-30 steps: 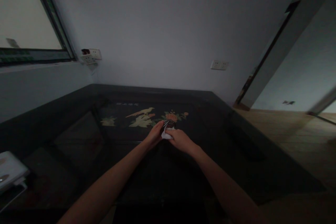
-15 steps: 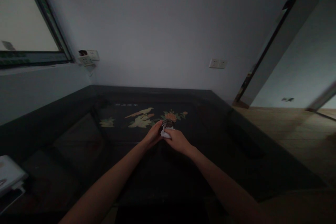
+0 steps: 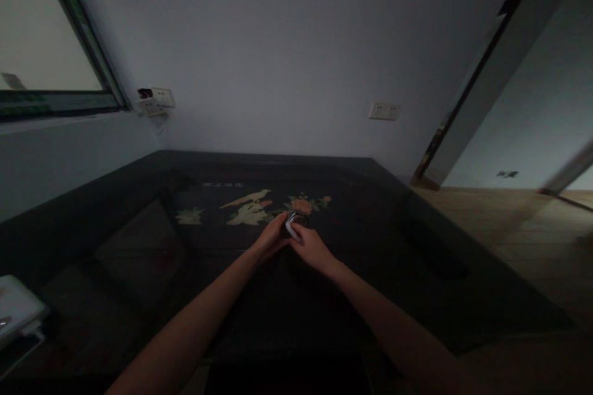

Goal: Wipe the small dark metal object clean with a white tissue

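Observation:
My left hand [image 3: 272, 236] is closed on the left side of a small, dark, round object [image 3: 301, 217] with a shiny rim; its kind is too dim to make out. My right hand [image 3: 315, 248] pinches a white tissue or cloth [image 3: 292, 229] and presses it against the near left part of that object. Both hands meet over the dark tabletop [image 3: 259, 308], near its picture of a bird [image 3: 254, 197] and a flower [image 3: 301, 205]. The fingers partly cover the round object and the white piece.
A white device [image 3: 18, 302] stands at the left edge. A long dark object [image 3: 435, 250] lies on the right of the table. Wall sockets [image 3: 384, 111] sit behind it, others [image 3: 157, 100] in the left corner. Wooden floor [image 3: 500, 228] shows at right.
My right fingers and the white piece have shifted slightly up along the round object. Less of the white piece hangs below, and more of the shiny rim shows. My left hand has barely moved.

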`<state>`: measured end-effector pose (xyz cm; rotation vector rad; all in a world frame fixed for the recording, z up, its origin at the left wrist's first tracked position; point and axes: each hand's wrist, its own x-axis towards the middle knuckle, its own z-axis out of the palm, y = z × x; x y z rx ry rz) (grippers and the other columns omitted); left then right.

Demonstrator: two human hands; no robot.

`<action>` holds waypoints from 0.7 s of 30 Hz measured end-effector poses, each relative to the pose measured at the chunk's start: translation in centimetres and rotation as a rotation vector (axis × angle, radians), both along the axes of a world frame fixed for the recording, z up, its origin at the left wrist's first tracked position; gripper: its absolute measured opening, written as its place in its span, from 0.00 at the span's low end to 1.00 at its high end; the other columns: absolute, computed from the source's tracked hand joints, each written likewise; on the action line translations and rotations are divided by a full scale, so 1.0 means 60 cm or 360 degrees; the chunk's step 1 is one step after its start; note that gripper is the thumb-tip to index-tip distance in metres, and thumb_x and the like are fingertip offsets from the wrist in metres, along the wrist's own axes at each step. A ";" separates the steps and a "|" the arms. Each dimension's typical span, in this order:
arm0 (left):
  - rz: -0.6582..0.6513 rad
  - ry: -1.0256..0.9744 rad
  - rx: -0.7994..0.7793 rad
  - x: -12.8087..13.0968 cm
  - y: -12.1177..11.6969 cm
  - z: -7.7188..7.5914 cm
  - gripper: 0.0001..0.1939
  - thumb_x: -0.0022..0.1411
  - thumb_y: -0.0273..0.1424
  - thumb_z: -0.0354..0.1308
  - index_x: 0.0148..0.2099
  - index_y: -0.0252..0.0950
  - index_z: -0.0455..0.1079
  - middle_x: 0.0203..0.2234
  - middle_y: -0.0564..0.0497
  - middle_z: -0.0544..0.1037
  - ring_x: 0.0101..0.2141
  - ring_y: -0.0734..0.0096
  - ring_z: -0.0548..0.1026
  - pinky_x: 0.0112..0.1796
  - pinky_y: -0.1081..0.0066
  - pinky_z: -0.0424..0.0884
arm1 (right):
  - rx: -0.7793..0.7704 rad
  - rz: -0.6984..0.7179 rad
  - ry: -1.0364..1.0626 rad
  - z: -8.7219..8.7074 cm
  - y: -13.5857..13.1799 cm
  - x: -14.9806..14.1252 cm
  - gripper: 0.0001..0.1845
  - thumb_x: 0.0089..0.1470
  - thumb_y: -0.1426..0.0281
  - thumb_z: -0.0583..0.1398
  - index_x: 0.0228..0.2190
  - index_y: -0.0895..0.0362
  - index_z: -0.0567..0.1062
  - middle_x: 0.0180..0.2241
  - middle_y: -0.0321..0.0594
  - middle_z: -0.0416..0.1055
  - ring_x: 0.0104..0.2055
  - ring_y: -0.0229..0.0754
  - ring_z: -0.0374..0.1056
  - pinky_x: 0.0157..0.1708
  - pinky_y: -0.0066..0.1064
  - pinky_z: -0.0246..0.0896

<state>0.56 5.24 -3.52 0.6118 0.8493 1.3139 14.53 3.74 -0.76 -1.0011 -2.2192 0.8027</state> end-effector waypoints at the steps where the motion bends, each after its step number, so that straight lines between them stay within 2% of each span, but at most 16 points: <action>1: -0.0024 -0.0010 -0.0012 0.000 0.000 0.001 0.13 0.65 0.36 0.54 0.42 0.32 0.72 0.33 0.45 0.78 0.31 0.69 0.76 0.34 0.72 0.72 | 0.0109 -0.0003 -0.0152 0.003 -0.004 0.002 0.19 0.52 0.77 0.54 0.46 0.62 0.72 0.43 0.50 0.75 0.44 0.49 0.71 0.46 0.37 0.63; 5: -0.0126 -0.0050 -0.0057 0.002 0.000 0.010 0.18 0.69 0.36 0.46 0.45 0.29 0.73 0.33 0.42 0.80 0.31 0.67 0.77 0.34 0.71 0.71 | 0.0380 0.0040 -0.0582 0.012 -0.011 0.010 0.23 0.53 0.80 0.52 0.51 0.62 0.70 0.50 0.52 0.72 0.51 0.49 0.69 0.51 0.37 0.60; 9: -0.0180 -0.0095 -0.0077 0.003 0.001 0.012 0.21 0.70 0.36 0.43 0.49 0.28 0.72 0.34 0.41 0.80 0.33 0.64 0.78 0.37 0.68 0.72 | 0.0546 0.0096 -0.0848 0.028 -0.011 0.013 0.21 0.57 0.79 0.50 0.50 0.62 0.71 0.49 0.51 0.73 0.52 0.48 0.68 0.52 0.36 0.59; 13: -0.0146 -0.0110 -0.0112 0.003 0.000 0.010 0.18 0.69 0.35 0.46 0.46 0.29 0.73 0.33 0.42 0.80 0.32 0.65 0.78 0.36 0.68 0.72 | 0.0734 0.0193 -0.1031 0.041 -0.007 0.017 0.19 0.61 0.78 0.49 0.50 0.64 0.71 0.48 0.54 0.73 0.53 0.48 0.66 0.54 0.38 0.57; 18: -0.0088 -0.0076 -0.0091 0.003 -0.002 0.011 0.15 0.69 0.34 0.46 0.40 0.31 0.72 0.30 0.45 0.79 0.28 0.69 0.76 0.33 0.70 0.72 | 0.0654 0.0130 -0.1026 0.038 -0.008 0.017 0.18 0.60 0.78 0.50 0.48 0.63 0.72 0.46 0.53 0.74 0.51 0.47 0.68 0.52 0.37 0.58; 21: -0.0078 -0.0052 -0.0080 0.000 -0.004 0.010 0.15 0.69 0.34 0.46 0.40 0.32 0.72 0.30 0.47 0.79 0.29 0.70 0.76 0.34 0.71 0.72 | 0.0426 0.0037 -0.0755 0.029 -0.012 0.012 0.16 0.59 0.75 0.53 0.47 0.62 0.72 0.47 0.53 0.74 0.50 0.48 0.69 0.50 0.36 0.59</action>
